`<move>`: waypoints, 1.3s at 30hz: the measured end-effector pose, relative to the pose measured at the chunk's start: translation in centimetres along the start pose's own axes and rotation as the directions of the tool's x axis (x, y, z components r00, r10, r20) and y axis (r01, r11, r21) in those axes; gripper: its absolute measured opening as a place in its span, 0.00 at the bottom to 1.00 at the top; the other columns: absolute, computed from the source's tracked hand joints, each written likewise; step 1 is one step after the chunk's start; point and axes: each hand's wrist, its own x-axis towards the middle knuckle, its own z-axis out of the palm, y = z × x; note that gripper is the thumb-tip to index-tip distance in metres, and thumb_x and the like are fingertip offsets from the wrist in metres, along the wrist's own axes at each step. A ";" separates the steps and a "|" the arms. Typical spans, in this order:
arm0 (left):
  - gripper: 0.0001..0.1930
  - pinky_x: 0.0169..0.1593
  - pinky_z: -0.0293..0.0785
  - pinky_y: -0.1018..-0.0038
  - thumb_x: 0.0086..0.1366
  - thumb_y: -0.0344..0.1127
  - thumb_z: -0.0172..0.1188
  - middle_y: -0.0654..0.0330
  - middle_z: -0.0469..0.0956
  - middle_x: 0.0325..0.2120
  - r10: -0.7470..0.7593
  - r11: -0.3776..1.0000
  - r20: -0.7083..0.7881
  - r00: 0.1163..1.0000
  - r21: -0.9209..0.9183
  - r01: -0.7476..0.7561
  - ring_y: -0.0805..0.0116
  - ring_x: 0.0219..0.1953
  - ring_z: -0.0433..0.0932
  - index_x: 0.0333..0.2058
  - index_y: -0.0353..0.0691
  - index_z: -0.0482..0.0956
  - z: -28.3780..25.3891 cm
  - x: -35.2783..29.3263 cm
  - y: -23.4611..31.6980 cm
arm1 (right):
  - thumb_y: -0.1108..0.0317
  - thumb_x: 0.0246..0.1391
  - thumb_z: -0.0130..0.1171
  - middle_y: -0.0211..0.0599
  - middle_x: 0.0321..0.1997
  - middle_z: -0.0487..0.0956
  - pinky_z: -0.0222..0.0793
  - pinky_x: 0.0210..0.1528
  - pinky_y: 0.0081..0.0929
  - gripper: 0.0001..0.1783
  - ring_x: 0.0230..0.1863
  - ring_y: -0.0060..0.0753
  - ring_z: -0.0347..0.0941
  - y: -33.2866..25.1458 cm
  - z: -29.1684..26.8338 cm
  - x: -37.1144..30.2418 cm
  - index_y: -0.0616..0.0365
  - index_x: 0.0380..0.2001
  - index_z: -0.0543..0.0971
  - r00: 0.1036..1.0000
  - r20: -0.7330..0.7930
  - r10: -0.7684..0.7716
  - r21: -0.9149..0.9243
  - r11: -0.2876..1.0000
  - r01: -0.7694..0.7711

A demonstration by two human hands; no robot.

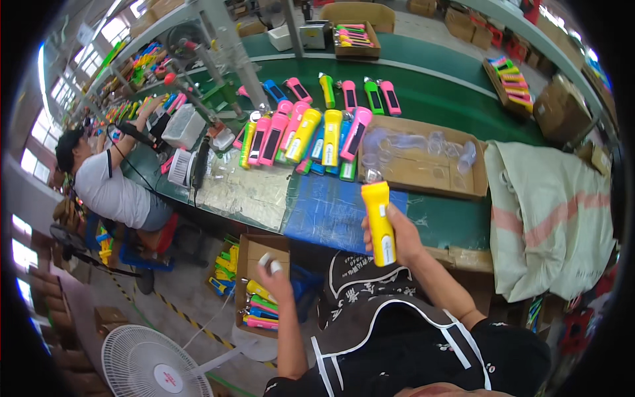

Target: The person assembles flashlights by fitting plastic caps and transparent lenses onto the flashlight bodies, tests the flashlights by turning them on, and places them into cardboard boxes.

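flashlight, yellow, probably light, stiff and slightly slick, was grasped in the right hand near the blue mat, its barrel seemingly the surest hold, while whether the left hand gripped anything could not be told.

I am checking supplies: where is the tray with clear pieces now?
In the head view, the tray lies right of centre on the bench, between torches and the white sack, beyond the right hand.
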 end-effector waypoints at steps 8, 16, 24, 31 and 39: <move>0.11 0.51 0.72 0.74 0.65 0.22 0.51 0.58 0.79 0.39 0.143 0.990 0.408 0.902 -0.062 -0.129 0.70 0.44 0.78 0.46 0.33 0.74 12.1 -0.3 10.2 | 0.49 0.68 0.45 0.36 0.38 0.73 0.76 0.33 0.27 0.23 0.33 0.25 0.74 -3.5 -3.3 -2.4 0.55 0.55 0.65 0.980 0.004 -0.198 0.001 0.980 0.198; 0.12 0.50 0.73 0.75 0.65 0.19 0.51 0.58 0.80 0.39 0.133 0.989 0.645 0.753 -0.138 -0.057 0.71 0.43 0.78 0.46 0.33 0.73 16.0 -3.6 15.0 | 0.52 0.69 0.45 0.36 0.38 0.73 0.75 0.32 0.26 0.21 0.31 0.25 0.74 -4.2 -4.6 -3.2 0.55 0.54 0.65 0.971 -0.005 -0.238 0.047 0.970 0.238; 0.27 0.59 0.66 0.66 0.70 0.39 0.50 0.52 0.65 0.60 0.057 0.890 0.825 0.562 -0.298 0.346 0.64 0.59 0.68 0.64 0.38 0.57 18.2 -3.8 16.6 | 0.58 0.65 0.50 0.37 0.43 0.74 0.77 0.36 0.29 0.21 0.36 0.27 0.75 -4.1 -4.7 2.0 0.58 0.55 0.64 0.978 0.014 -0.209 -0.002 0.978 0.209; 0.29 0.56 0.70 0.66 0.66 0.32 0.55 0.52 0.66 0.57 0.129 0.928 0.749 0.650 -0.321 0.186 0.62 0.55 0.72 0.63 0.36 0.56 25.1 5.2 18.7 | 0.64 0.54 0.64 0.37 0.53 0.74 0.65 0.58 0.29 0.37 0.54 0.27 0.69 -9.1 -7.3 7.1 0.59 0.65 0.61 0.909 -0.042 -0.415 -0.539 0.775 0.329; 0.41 0.60 0.68 0.60 0.53 0.41 0.68 0.37 0.68 0.55 0.013 0.854 0.697 0.717 0.365 -0.371 0.43 0.57 0.70 0.60 0.25 0.59 45.4 30.5 13.2 | 0.69 0.48 0.67 0.35 0.31 0.77 0.73 0.32 0.35 0.22 0.28 0.33 0.75 -21.4 -23.1 27.7 0.62 0.45 0.72 0.845 -0.360 -0.395 -0.456 0.865 0.210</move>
